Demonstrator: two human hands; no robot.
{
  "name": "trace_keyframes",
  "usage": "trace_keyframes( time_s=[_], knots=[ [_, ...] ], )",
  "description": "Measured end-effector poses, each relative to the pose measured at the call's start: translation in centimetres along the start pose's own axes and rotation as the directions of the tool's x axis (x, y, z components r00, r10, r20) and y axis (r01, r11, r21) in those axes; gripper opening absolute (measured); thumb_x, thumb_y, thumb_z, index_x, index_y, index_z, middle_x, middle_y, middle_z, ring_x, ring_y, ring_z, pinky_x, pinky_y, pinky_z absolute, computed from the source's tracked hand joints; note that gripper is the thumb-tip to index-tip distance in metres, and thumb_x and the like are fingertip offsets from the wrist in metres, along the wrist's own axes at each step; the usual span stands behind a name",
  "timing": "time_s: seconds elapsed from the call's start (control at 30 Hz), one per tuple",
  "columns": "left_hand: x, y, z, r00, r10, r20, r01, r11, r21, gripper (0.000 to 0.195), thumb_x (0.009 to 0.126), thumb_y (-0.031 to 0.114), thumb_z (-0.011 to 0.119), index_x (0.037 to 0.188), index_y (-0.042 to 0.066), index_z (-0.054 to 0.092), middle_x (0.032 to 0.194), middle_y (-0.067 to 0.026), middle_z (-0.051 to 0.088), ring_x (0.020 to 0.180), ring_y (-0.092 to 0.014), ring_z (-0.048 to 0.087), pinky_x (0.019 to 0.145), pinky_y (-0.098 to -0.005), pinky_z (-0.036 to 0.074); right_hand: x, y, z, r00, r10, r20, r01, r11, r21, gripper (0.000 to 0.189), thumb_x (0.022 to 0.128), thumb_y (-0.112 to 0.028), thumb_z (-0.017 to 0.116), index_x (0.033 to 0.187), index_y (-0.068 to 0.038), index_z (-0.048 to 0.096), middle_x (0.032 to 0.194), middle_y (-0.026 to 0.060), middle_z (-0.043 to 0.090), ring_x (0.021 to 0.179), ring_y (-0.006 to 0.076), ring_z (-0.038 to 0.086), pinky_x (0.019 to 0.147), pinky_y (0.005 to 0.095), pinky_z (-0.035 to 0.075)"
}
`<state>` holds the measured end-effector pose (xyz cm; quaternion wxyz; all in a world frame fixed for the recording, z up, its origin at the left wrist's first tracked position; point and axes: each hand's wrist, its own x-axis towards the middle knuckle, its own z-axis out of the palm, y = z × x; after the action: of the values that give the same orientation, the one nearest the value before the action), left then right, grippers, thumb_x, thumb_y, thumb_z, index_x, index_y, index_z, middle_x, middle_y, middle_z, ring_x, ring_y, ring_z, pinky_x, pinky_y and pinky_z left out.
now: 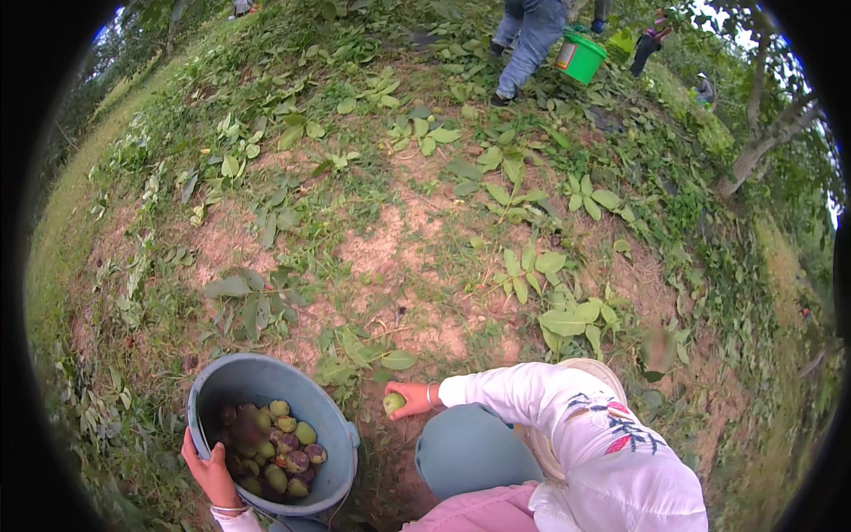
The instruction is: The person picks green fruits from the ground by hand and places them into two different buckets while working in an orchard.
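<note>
My left hand (211, 472) grips the near-left rim of a blue-grey plastic bucket (342, 439), thumb over the inside edge. The bucket tilts so that its mouth faces me. Inside lie several husked walnuts (296, 459), some green and others with dark, brownish-purple patches. Between the thumb and fingers of my right hand (419, 399) is a single green walnut (393, 402), held low over the soil just right of the bucket. My bent knee (472, 449) in blue-grey cloth is beside that hand. Behind my right sleeve, a pale bucket (615, 379) is partly hidden.
Leafy walnut twigs (575, 322) and grass litter the bare soil (375, 246). At the far top, a person in jeans (528, 46) stands beside a bright green bucket (585, 56). Another person (648, 46) is farther right. A tree trunk (754, 149) leans at the right.
</note>
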<state>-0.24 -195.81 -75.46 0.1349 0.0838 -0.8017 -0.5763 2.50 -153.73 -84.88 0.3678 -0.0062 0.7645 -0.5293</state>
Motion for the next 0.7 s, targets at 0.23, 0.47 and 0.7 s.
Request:
trace_keyframes(
  time_s=[0.23,0.47,0.7],
  knots=[
    [2.3,-1.5,-2.7,0.999,0.053,0.001,-0.052,0.992,0.115,0.059,0.064,0.004,0.061,0.119,-0.004,0.041,0.115,-0.0165,0.042,0.106,-0.029,0.043,0.093,-0.0343,0.033,-0.6,-13.5,1.0,0.97,-0.11,0.216,0.1,0.993,0.057,0.055,0.082,-0.029,0.056,0.123,-0.001,0.033,0.097,0.0113,0.055,0.079,0.0173,0.059,0.065,0.0324,0.052],
    [-0.1,3.9,-3.3,0.998,0.04,-0.057,-0.024,0.963,0.267,0.055,0.067,0.01,0.07,0.114,-0.005,0.047,0.112,-0.0232,0.048,0.103,-0.034,0.046,0.09,-0.0379,0.036,-7.6,-11.9,-7.3,0.956,-0.06,-0.288,0.015,0.988,-0.157,0.041,0.084,-0.029,0.053,0.115,-0.004,0.045,0.109,0.0088,0.052,0.087,0.0161,0.058,0.067,0.0295,0.05],
    [-0.3,4.4,-2.6,0.997,0.049,-0.065,-0.024,0.94,0.342,0.052,0.064,0.008,0.07,0.111,-0.003,0.051,0.109,-0.0245,0.05,0.101,-0.035,0.048,0.088,-0.0393,0.038,-31.8,2.0,-14.3,0.232,-0.183,-0.955,-0.67,0.682,-0.293,0.047,0.072,-0.036,0.058,0.098,0.003,0.056,0.092,0.0208,0.059,0.091,0.0342,0.056,0.081,0.038,0.044]
  ],
)
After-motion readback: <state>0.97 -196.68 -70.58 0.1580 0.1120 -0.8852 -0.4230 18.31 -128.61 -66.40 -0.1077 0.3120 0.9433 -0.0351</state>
